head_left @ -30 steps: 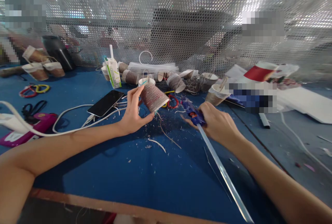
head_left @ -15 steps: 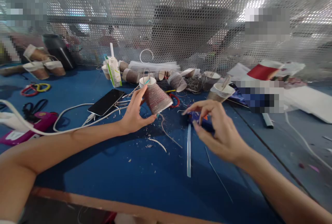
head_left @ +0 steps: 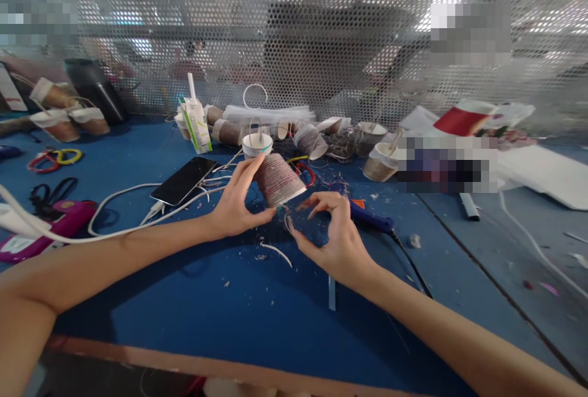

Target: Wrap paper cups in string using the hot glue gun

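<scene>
A small paper cup wound with reddish-brown string (head_left: 278, 180) is tilted between the thumb and fingers of my left hand (head_left: 239, 201). From its lower edge a loose string end (head_left: 286, 216) curls down. My right hand (head_left: 337, 241) is just right of the cup, thumb and fingers apart around empty space close to that string end. Behind my right hand lies a blue glue gun (head_left: 372, 216) with an orange trigger, partly hidden by the fingers. Its clear glue stick (head_left: 332, 294) shows below the hand.
A phone (head_left: 184, 181) with a white cable lies left, near a magenta tool (head_left: 64, 225). Red-handled and yellow-handled scissors (head_left: 55, 159), a drink carton (head_left: 196, 124) and several wrapped cups (head_left: 381, 161) stand farther back, before a perforated metal screen (head_left: 321, 35). Scraps dot the blue table (head_left: 206, 311).
My right hand has moved left, from over the glue gun to beside the cup and its loose string. My left hand keeps its hold on the cup.
</scene>
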A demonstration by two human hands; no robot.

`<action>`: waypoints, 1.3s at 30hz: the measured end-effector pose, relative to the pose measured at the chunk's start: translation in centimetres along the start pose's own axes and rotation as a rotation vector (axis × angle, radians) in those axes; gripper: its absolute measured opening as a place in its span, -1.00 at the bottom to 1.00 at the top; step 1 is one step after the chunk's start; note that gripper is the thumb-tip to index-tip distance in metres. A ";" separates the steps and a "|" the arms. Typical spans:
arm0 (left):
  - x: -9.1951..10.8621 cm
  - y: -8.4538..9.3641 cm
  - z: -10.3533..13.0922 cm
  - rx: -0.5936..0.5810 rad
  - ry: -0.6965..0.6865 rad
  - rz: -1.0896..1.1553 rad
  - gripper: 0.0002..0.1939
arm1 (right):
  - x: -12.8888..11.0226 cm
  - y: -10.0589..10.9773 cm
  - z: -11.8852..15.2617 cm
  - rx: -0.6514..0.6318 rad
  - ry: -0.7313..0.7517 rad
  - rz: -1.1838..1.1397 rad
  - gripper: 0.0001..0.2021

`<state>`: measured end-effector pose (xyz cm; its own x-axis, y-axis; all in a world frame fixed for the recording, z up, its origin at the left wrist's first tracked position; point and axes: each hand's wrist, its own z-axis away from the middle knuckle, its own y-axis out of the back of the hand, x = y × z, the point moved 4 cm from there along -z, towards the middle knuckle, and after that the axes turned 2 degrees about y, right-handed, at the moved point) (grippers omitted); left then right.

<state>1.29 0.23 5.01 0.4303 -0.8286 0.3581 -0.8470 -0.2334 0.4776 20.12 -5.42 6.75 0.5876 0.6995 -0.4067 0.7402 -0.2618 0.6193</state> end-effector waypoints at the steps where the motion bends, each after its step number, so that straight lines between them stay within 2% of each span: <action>1: 0.1 0.0 0.0 -0.011 -0.002 0.000 -0.11 | 0.1 -0.1 0.0 -0.015 -0.030 -0.034 -0.70; 5: 0.5 -0.1 -0.2 -0.042 -0.034 -0.015 -0.12 | 0.5 -0.4 0.2 -0.060 -0.184 -0.194 -0.74; 12: 0.6 -0.2 -0.2 -0.078 -0.035 -0.023 -0.11 | 1.3 -0.4 0.1 -0.033 -0.374 -0.533 -0.79; 19: 0.4 -0.2 -0.1 -0.076 -0.042 -0.009 -0.12 | 1.9 -0.6 0.2 0.013 -0.491 -0.639 -0.72; 23: 0.4 -0.3 -0.1 -0.078 -0.039 0.000 -0.12 | 2.0 -0.5 0.1 0.000 -0.575 -0.778 -0.78; 28: 0.4 -0.3 0.0 -0.077 -0.029 0.004 -0.14 | 1.2 -0.1 -0.2 -0.050 -0.547 -0.965 -0.82; 33: 0.1 -0.3 0.1 -0.089 -0.002 -0.015 -0.12 | 0.9 0.0 0.0 -0.097 -0.511 -0.847 -0.72; 36: 0.2 -0.2 0.0 -0.084 -0.006 -0.018 -0.13 | 0.5 0.1 0.1 -0.156 -0.444 -0.619 -0.68; 39: 0.3 -0.1 0.0 -0.082 -0.017 -0.027 -0.14 | 0.2 0.2 0.1 -0.193 -0.381 -0.406 -0.76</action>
<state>1.55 0.00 5.08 0.4467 -0.8314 0.3307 -0.8063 -0.2138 0.5516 20.42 -5.40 6.78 0.3718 0.4208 -0.8274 0.8787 0.1279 0.4599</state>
